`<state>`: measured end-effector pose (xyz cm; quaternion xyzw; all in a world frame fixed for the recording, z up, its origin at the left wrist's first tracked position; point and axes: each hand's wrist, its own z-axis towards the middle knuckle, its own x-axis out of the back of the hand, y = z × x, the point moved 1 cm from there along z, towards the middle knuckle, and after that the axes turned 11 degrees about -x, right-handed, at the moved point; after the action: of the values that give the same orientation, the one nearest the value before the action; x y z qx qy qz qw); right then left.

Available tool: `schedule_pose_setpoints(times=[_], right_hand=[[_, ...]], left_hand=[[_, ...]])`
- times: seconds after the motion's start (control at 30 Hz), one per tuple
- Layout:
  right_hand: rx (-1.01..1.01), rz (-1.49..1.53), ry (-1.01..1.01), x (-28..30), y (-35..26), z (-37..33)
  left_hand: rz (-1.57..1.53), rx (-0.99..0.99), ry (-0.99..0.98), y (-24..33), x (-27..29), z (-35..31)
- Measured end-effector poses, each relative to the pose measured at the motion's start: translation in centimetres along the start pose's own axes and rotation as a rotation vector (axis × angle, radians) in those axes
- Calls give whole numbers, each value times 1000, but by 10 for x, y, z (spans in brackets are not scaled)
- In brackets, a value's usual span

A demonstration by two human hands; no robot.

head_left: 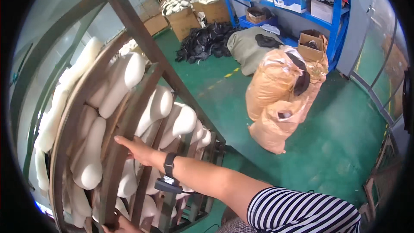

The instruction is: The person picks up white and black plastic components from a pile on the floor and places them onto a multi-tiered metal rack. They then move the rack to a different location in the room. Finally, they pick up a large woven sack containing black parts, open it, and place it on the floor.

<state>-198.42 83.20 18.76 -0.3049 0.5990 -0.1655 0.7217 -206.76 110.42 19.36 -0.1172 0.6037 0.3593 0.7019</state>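
A dark slatted rack (125, 121) leans across the left side, its shelves filled with white, smooth, sole-shaped pieces (90, 157). My right hand (137, 150) grips one of the rack's bars, with the thumb over the bar and the other fingers mostly hidden behind it. A black strap with a small dark device (168, 183) is on my right wrist. Lower on the same bar, at the bottom edge of the view, my left hand (120, 225) is curled around it, only partly visible. Neither hand touches a white piece.
Tan sacks (276, 90) stand on the green floor (336, 146) to the right. Behind are a grey-green sack (250, 45), a heap of black pieces (207, 41), cardboard boxes (183, 23) of white pieces and a blue shelf (334, 26). A glass-paned door (377, 56) is at far right.
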Motion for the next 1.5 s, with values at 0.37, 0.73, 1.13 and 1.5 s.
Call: schedule_pose_setpoints(times=[0.37,0.73,1.13,1.5], right_hand=[[-93,-87,158,9,7,-178],[-178,-155,79,20,-14,-402],[-143,-10,-82,-13,-90,-614],[-18,226,50,3,-237,-686]], left_hand=[[148,39,53,79,4,-161],[162,8,92,164,17,-357],[594,-276,-92,249,-127,-627],[266,-201,266,257,-181,-704]])
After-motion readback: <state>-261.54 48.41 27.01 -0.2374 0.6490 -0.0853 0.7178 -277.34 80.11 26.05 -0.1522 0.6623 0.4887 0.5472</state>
